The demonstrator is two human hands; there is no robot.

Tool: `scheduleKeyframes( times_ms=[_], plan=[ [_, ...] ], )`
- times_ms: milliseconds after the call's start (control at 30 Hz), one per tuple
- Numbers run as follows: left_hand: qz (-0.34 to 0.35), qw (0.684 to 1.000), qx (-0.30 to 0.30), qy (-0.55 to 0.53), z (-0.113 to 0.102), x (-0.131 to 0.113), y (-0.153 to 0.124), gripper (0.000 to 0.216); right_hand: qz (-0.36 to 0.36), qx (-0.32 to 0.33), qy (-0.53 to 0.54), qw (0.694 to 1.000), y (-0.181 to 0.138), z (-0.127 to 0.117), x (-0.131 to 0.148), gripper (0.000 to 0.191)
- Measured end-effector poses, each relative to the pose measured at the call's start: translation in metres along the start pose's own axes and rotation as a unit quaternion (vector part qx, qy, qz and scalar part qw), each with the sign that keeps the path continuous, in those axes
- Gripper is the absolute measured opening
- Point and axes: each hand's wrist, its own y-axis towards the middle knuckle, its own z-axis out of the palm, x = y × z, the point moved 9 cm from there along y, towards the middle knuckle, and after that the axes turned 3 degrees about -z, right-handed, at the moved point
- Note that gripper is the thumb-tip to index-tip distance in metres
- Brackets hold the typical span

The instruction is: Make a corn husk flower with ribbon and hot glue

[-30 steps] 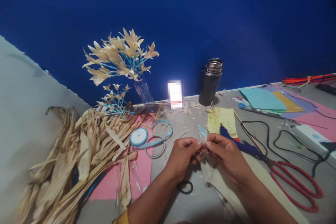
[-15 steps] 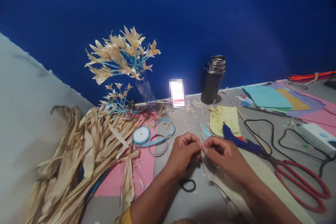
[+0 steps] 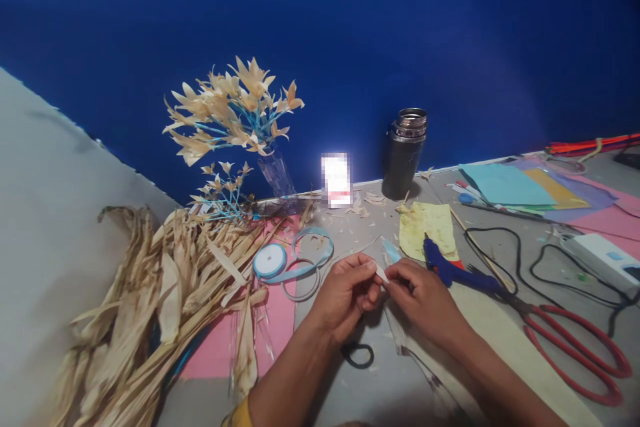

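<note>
My left hand (image 3: 345,290) and my right hand (image 3: 423,297) meet over the grey table, both pinched on a small pale strip of dried husk (image 3: 382,273) held between their fingertips. A light blue piece (image 3: 391,251) lies just beyond the fingers. A blue glue gun (image 3: 457,271) lies to the right of my right hand. A spool of light blue ribbon (image 3: 270,261) sits left of my left hand. A black ring (image 3: 357,354) lies under my wrists.
A heap of dried husks (image 3: 150,307) covers the left side on a pink sheet (image 3: 280,320). A vase of husk flowers (image 3: 235,117) and a dark flask (image 3: 404,153) stand at the blue wall. Red scissors (image 3: 575,350), black cables (image 3: 520,260) and coloured paper sheets (image 3: 530,187) lie right.
My hands have shifted slightly while working the small strip; the pale strip now shows between the fingertips. The camera view has moved a little.
</note>
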Motion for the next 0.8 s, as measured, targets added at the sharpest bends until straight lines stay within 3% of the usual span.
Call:
scheduleKeyframes(
  times_ms=[300, 433, 567, 667, 800],
  plan=[
    [0.022, 0.996, 0.054, -0.064, 0.010, -0.014, -0.004, 0.027, 0.026, -0.061, -0.085, 0.994, 0.002, -0.018, -0.014, 0.023],
    [0.058, 0.998, -0.015, 0.010, -0.001, -0.022, -0.005, 0.029, 0.030, -0.119, -0.105, 0.987, -0.005, -0.043, -0.020, 0.023],
    [0.084, 0.986, -0.115, 0.089, -0.014, -0.030, -0.003, 0.032, 0.044, -0.176, -0.202, 0.962, -0.022, -0.076, -0.051, 0.024],
    [0.080, 0.982, -0.121, 0.119, -0.008, -0.032, 0.009, 0.031, 0.006, -0.141, -0.290, 0.946, -0.030, -0.084, -0.076, 0.028],
    [0.092, 0.969, -0.106, 0.202, 0.007, -0.034, 0.040, 0.020, -0.036, -0.080, -0.397, 0.914, -0.031, -0.080, -0.094, 0.051]
  ],
)
